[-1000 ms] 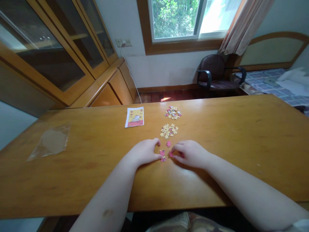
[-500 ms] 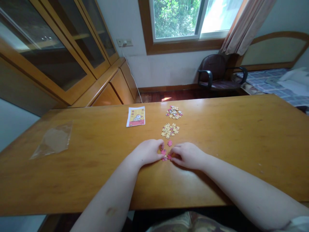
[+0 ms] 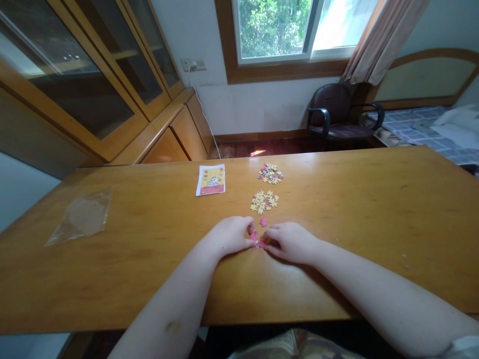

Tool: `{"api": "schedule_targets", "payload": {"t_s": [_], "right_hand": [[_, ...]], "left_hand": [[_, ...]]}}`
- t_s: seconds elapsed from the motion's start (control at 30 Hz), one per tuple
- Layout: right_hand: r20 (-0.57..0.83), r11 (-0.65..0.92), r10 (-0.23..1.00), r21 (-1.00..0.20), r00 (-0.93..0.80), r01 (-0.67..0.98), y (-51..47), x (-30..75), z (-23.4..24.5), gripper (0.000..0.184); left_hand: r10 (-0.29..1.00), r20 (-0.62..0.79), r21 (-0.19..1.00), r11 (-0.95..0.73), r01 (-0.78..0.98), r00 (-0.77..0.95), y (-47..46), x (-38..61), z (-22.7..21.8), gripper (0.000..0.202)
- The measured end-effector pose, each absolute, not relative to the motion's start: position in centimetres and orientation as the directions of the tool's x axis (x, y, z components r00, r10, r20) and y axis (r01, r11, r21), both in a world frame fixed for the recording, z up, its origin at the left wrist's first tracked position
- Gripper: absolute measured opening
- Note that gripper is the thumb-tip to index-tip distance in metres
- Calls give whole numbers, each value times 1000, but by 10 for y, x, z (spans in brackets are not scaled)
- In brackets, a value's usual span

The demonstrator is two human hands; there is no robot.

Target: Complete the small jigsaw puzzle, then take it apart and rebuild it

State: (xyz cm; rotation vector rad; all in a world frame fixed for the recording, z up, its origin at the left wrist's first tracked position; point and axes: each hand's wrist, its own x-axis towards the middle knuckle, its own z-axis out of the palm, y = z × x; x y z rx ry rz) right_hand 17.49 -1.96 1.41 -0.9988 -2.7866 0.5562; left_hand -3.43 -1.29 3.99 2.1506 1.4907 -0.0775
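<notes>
Several pink jigsaw puzzle pieces (image 3: 257, 244) lie close together on the wooden table between my hands. My left hand (image 3: 235, 234) is curled at their left side, with thumb and fingertips on the pieces. From the right, my right hand (image 3: 287, 241) pinches a pink piece at the edge of this group; its fingertips partly cover it. A single pink puzzle piece (image 3: 263, 221) lies just beyond, apart from both hands. Further off are a pile of mostly yellow puzzle pieces (image 3: 264, 201) and a mixed pile of pieces (image 3: 270, 173).
A picture card (image 3: 211, 179) with a white cartoon figure lies left of the piles. A clear plastic bag (image 3: 83, 215) rests on the left of the table (image 3: 157, 279). Beyond the table stand a glass-doored cabinet (image 3: 149, 109) and an armchair (image 3: 333, 112).
My right fingertips have shifted very slightly, and the pink pieces between my hands sit a little closer together. My left hand stays nearly still.
</notes>
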Motion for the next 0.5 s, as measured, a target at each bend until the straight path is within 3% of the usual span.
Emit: {"api": "schedule_targets", "payload": {"t_s": [0.5], "right_hand": [[-8, 705, 637, -397, -771, 587, -19, 177, 19, 21]], "left_hand": [[850, -353, 387, -248, 888, 391, -11, -35, 39, 23]]}}
